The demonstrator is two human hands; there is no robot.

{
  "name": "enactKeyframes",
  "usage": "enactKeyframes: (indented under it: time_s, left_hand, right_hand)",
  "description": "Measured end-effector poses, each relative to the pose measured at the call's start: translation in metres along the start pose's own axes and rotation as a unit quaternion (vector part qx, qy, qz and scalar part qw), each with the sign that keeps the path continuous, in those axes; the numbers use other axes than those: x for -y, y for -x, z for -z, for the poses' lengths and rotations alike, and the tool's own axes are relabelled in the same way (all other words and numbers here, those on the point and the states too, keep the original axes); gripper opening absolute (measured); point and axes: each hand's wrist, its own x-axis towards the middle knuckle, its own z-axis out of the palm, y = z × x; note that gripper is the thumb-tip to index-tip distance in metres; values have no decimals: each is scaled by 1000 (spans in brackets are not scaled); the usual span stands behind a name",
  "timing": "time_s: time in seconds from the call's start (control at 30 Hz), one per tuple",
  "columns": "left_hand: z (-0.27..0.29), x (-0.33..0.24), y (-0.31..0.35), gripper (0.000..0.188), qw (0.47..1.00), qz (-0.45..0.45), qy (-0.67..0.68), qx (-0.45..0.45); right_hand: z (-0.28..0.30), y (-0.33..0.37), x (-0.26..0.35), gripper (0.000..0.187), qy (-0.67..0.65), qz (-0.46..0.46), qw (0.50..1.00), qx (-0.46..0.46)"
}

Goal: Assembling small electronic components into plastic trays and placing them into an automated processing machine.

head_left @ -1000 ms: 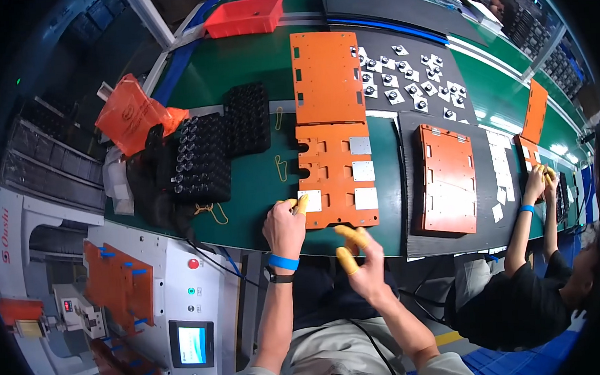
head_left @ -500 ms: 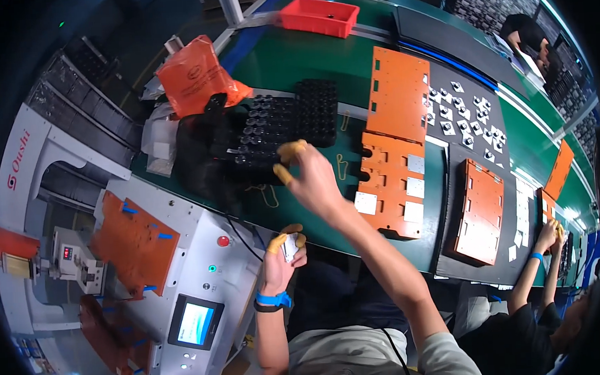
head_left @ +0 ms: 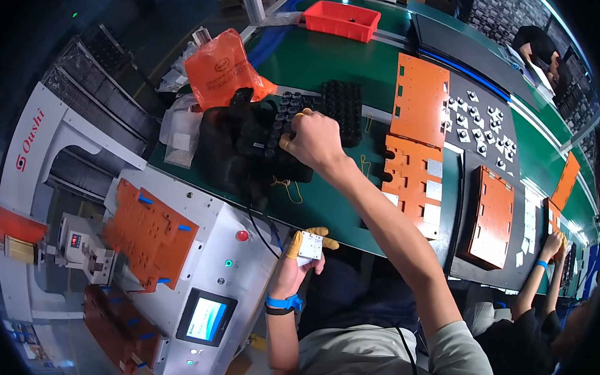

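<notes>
"White plate [head_left: 310, 245]: where is it, and how is it held?"

"It lies in the left hand [head_left: 292, 269], gripped between thumb and yellow-covered fingers, just outside the near edge of the green table [head_left: 329, 216], toward its left end."

"And the right hand [head_left: 316, 142]?"

"Over the black tray of round parts [head_left: 287, 103], toward the table's left edge, fingers bent close together. Whether they grip a part cannot be told; the back of the hand hides it."

"What obstructs?"

"The right forearm [head_left: 375, 200] crosses above the table and partly covers the open orange case [head_left: 411, 180]. A black bundle [head_left: 233, 150] crowds the tray's left side; a second black tray [head_left: 343, 110] adjoins its right."

"Other surroundings?"

"Orange bag [head_left: 222, 69] by the left edge; red bin [head_left: 342, 23] toward the far edge; yellow loops [head_left: 288, 191] near the near edge; closed orange case [head_left: 493, 218] right of the open one."
</notes>
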Motion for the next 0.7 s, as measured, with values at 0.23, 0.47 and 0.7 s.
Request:
enactKeyframes:
  time_s: [0.23, 0.47, 0.7]
  left_hand:
    - [-4, -12, 1, 87, 996, -71, 47, 24]
    - [-52, -9, 3, 78, 962, -259, -46, -73]
    - [-73, 4, -1, 72, 853, -398, -316, -117]
  right_hand:
    - [81, 71, 30, 24, -343, -34, 937, 50]
    - [122, 172, 21, 22, -486, -149, 854, 111]
    - [133, 189, 9, 28, -487, -145, 857, 90]
